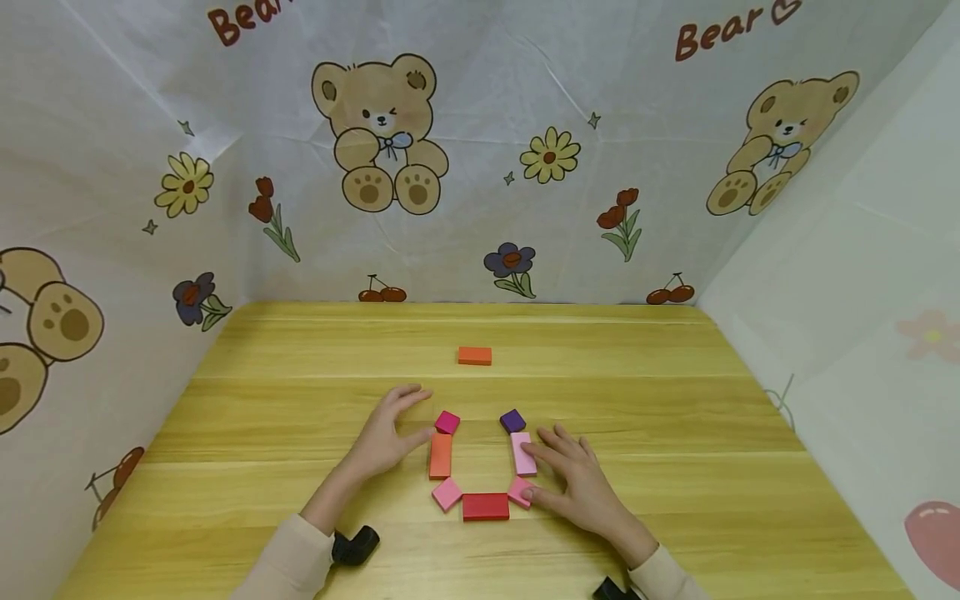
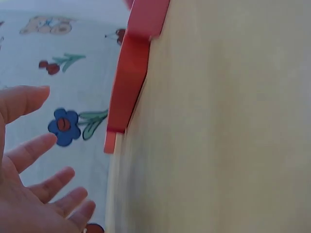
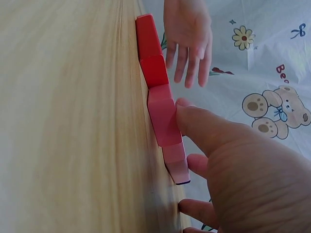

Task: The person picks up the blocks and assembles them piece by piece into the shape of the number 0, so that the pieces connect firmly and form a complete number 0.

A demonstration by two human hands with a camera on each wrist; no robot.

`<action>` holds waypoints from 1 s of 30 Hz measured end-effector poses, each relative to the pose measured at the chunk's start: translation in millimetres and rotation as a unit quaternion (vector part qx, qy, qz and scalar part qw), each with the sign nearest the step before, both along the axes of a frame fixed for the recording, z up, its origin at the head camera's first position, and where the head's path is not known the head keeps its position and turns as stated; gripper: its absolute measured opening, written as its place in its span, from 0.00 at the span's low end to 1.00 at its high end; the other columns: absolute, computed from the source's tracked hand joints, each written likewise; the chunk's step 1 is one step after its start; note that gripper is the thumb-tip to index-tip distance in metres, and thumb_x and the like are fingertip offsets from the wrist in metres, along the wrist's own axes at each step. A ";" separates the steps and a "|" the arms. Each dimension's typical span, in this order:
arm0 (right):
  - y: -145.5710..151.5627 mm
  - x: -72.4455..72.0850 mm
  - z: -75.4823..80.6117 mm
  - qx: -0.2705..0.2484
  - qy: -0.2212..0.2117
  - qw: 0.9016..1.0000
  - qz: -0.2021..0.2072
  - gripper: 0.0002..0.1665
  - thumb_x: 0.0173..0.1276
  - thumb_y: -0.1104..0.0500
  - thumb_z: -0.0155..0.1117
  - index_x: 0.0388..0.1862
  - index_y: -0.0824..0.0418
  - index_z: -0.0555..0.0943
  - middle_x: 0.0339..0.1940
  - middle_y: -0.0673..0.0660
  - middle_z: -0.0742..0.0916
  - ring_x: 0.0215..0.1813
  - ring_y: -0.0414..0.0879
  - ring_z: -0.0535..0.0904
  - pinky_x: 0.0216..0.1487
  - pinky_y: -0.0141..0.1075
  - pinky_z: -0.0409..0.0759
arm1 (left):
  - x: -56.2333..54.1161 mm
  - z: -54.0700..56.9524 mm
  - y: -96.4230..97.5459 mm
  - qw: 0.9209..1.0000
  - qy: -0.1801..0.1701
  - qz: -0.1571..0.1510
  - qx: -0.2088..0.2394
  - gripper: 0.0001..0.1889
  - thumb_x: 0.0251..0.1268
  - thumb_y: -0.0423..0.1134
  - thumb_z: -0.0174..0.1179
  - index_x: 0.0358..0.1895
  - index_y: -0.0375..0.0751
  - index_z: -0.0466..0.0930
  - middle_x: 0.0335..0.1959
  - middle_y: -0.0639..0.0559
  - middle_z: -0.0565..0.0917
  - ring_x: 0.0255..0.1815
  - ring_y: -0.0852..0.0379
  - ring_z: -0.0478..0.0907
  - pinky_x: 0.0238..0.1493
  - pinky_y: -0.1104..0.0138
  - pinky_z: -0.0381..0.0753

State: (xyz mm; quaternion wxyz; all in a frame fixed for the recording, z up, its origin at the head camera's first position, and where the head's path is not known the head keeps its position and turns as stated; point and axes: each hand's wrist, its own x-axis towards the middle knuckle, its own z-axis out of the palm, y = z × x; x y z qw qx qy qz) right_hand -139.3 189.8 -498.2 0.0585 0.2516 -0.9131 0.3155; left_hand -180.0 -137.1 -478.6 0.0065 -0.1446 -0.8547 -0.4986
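Observation:
Several coloured wooden blocks form a U on the table. Its left side has a magenta block (image 1: 447, 422), an orange block (image 1: 440, 456) and a pink block (image 1: 447, 494). A red block (image 1: 486, 507) makes the bottom. On the right are a second pink block (image 1: 520, 491), a light pink block (image 1: 522, 454) and a purple block (image 1: 513, 421). My left hand (image 1: 382, 437) hovers by the left side, fingers spread, holding nothing. With extended fingers my right hand (image 1: 585, 487) touches the right side, its thumb at the pink block (image 3: 165, 119) and index finger at the light pink one.
Another orange block (image 1: 475, 356) lies alone farther back on the wooden table (image 1: 300, 350). Cloth walls with printed bears (image 1: 390, 167) bound the table at the back and both sides. Black wrist mounts (image 1: 356, 547) sit at the cuffs.

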 end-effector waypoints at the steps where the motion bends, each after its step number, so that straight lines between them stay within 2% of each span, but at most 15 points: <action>1: -0.2 0.0 0.2 0.000 -0.002 1.000 0.000 0.36 0.57 0.42 0.73 0.64 0.51 0.79 0.68 0.65 0.76 0.74 0.68 0.61 0.68 0.72 0.49 | 6.1 0.6 1.5 1.000 -0.002 0.000 -0.004 0.30 0.60 0.41 0.68 0.67 0.41 0.73 0.72 0.40 0.64 0.73 0.36 0.58 0.67 0.36 0.60; 6: -0.6 -0.4 0.6 0.002 0.004 1.000 0.001 0.36 0.56 0.43 0.73 0.63 0.51 0.79 0.68 0.65 0.76 0.74 0.68 0.61 0.67 0.73 0.49 | 33.4 -5.5 8.2 0.999 0.005 -0.010 -0.033 0.30 0.61 0.43 0.67 0.68 0.45 0.72 0.73 0.38 0.61 0.74 0.35 0.56 0.64 0.33 0.61; 11: -0.5 -0.5 -0.6 0.002 0.011 1.000 0.002 0.35 0.57 0.43 0.73 0.63 0.51 0.79 0.67 0.66 0.76 0.73 0.70 0.62 0.66 0.73 0.50 | 48.1 -16.7 10.0 0.998 0.024 -0.002 -0.054 0.33 0.58 0.47 0.68 0.69 0.49 0.71 0.73 0.38 0.62 0.75 0.34 0.52 0.63 0.29 0.59; 16: -0.6 0.1 0.5 0.001 0.002 1.000 0.001 0.34 0.58 0.43 0.72 0.63 0.51 0.79 0.67 0.66 0.76 0.73 0.70 0.61 0.67 0.73 0.50 | 49.9 -27.1 10.5 0.997 0.051 0.017 -0.059 0.36 0.55 0.52 0.70 0.68 0.51 0.71 0.71 0.40 0.65 0.76 0.33 0.51 0.64 0.27 0.54; 23: -0.4 0.1 2.2 0.006 -0.003 1.000 -0.002 0.34 0.59 0.42 0.71 0.64 0.50 0.78 0.68 0.66 0.76 0.74 0.70 0.61 0.66 0.73 0.49 | 47.8 -35.4 13.2 0.988 0.112 0.009 -0.105 0.36 0.52 0.57 0.69 0.66 0.50 0.74 0.66 0.39 0.72 0.73 0.30 0.56 0.69 0.31 0.49; 30: 0.0 0.3 1.5 0.002 -0.003 1.000 0.002 0.35 0.58 0.43 0.72 0.64 0.51 0.78 0.68 0.66 0.76 0.74 0.70 0.61 0.66 0.74 0.50 | 49.5 -37.5 14.0 0.984 0.120 0.014 -0.129 0.34 0.52 0.57 0.69 0.65 0.50 0.76 0.67 0.40 0.72 0.74 0.31 0.56 0.71 0.34 0.47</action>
